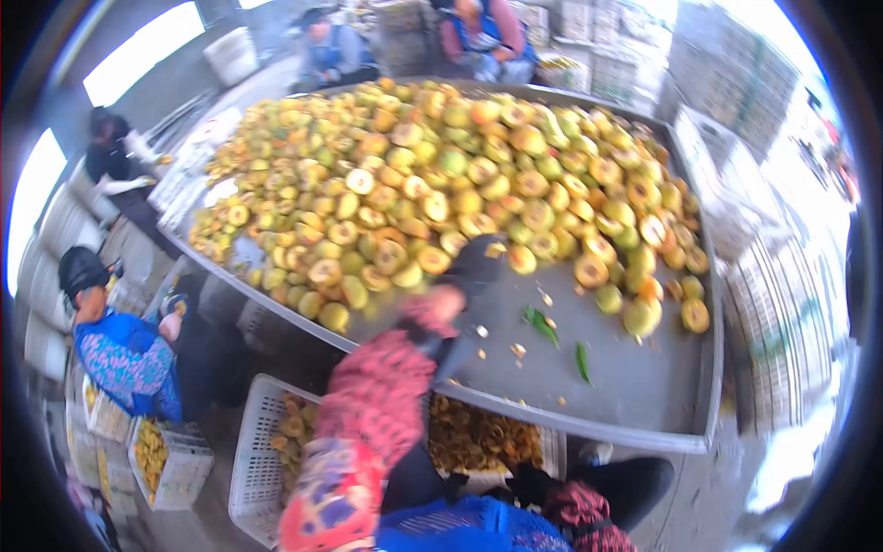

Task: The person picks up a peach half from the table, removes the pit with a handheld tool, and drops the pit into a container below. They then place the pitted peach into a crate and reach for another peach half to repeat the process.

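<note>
The person's left hand, in a dark glove at the end of a red patterned sleeve, is stretched to the middle of the frame, at the near edge of the fruit pile. It is blurred, so whether its fingers are apart or closed on a fruit cannot be told. The pile covers the upper half of the grey surface; a cut fruit lies just left of the glove and another just right of it. The right hand, also gloved, sits low in the frame beside the white crate; its grip cannot be told either.

Judging from this, the reach goes best if the hand takes a loose fruit from the pile's edge, not one wedged under others, so nothing rolls toward the surface's lower rim. The leaves and scraps on the bare metal are best left out of the grip
</note>
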`<state>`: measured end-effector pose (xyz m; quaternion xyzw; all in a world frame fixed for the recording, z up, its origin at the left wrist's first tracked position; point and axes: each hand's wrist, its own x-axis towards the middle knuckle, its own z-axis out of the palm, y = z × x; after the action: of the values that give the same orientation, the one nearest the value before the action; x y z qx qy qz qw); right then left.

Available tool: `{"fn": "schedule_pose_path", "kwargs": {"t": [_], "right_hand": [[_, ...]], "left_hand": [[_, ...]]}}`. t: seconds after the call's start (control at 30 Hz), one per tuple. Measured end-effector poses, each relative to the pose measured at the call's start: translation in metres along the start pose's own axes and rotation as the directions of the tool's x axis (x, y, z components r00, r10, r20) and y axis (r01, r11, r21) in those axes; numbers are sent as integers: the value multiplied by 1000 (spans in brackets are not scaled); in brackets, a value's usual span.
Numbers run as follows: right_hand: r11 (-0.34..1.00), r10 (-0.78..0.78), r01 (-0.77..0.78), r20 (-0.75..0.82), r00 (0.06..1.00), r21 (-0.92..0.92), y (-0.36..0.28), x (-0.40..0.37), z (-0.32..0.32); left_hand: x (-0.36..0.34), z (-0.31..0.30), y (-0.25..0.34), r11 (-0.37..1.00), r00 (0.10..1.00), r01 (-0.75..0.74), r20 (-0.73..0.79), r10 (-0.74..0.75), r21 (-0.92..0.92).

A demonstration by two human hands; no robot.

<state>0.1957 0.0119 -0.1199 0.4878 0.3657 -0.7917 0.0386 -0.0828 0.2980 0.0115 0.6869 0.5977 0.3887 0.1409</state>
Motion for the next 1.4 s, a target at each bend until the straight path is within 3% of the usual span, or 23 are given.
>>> {"fn": "schedule_pose_path", "kwargs": {"t": [0.03, 0.1, 0.17, 0.23, 0.3, 0.33, 0.37, 0.4, 0.43, 0.5, 0.53, 0.57, 0.63, 0.67, 0.7, 0.8, 0.93, 0.97, 1.07, 1.17, 1.27, 1.4], "right_hand": [[998, 14, -14, 6, 1000, 54, -4, 1, -1], [985, 48, -51, 20, 999, 163, -8, 3, -5], [972, 61, -65, 26, 998, 227, -10, 3, -6], [961, 63, -71, 39, 997, 269, -12, 4, -7], [953, 59, -73, 58, 997, 295, -12, 5, -5], [949, 52, -69, 65, 997, 308, -10, 2, -5], [945, 36, -57, 71, 997, 322, -10, 1, -5], [940, 27, -50, 71, 997, 337, -8, -1, -3], [938, 11, -39, 83, 997, 346, -9, -3, -2], [929, -7, -29, 95, 995, 370, -7, -9, 0], [928, -20, -17, 97, 995, 372, -7, -12, -1], [930, -40, 3, 94, 995, 367, -8, -15, -1], [947, -123, 97, 68, 990, 307, -14, -26, 2], [975, -140, 136, 11, 990, 173, -22, -39, 5], [987, -156, 158, -47, 987, 33, -43, -61, 14], [967, -250, 250, 5, 968, -42, -74, -104, 24], [895, -446, 446, -21, 895, 10, -85, -135, 32], [867, -490, 487, -2, 872, 100, -91, -146, 35], [837, -503, 525, -158, 850, 154, -98, -151, 47], [750, -621, 648, -199, 758, 134, -106, -148, 52], [704, -646, 690, -252, 721, 168, -126, -154, 64], [648, -693, 754, -327, 642, 105, -125, -135, 65]], "left_hand": [[19, 22, -9, 998, 1000, -24, -10, 25, 54], [19, 10, 25, 904, 989, 75, 87, -123, 421], [29, 47, -9, 782, 986, -46, 156, -66, 622], [26, 52, -5, 740, 982, -107, 186, -26, 664], [22, 38, -2, 888, 983, -41, 175, -44, 457], [17, 23, 1, 976, 981, 42, 179, -81, 212], [12, 5, 5, 978, 967, 163, 219, -131, -133], [5, -12, 11, 798, 932, 316, 325, -160, -513], [-7, -30, 20, 477, 875, 474, 458, -159, -740], [-34, -55, 31, -71, 745, 663, 666, -24, -745], [-48, -60, 34, -260, 694, 703, 719, 47, -662], [-62, -62, 35, -344, 664, 719, 743, 83, -604], [-85, -54, 33, -99, 747, 660, 665, -23, -745], [-97, -55, 37, -7, 775, 629, 629, -64, -777], [-107, -61, 44, -168, 743, 659, 669, -6, -733], [-133, -74, 77, -382, 703, 671, 709, 56, -636], [-164, -68, 100, -378, 730, 644, 682, 46, -665], [-169, -69, 116, -410, 742, 602, 670, -31, -685], [-187, -59, 124, -482, 797, 535, 604, 16, -694], [-201, -57, 147, -404, 829, 478, 553, -88, -780], [-219, -44, 157, -115, 906, 384, 398, -144, -916], [-232, -40, 183, 485, 970, 241, 229, -85, -841]]}}
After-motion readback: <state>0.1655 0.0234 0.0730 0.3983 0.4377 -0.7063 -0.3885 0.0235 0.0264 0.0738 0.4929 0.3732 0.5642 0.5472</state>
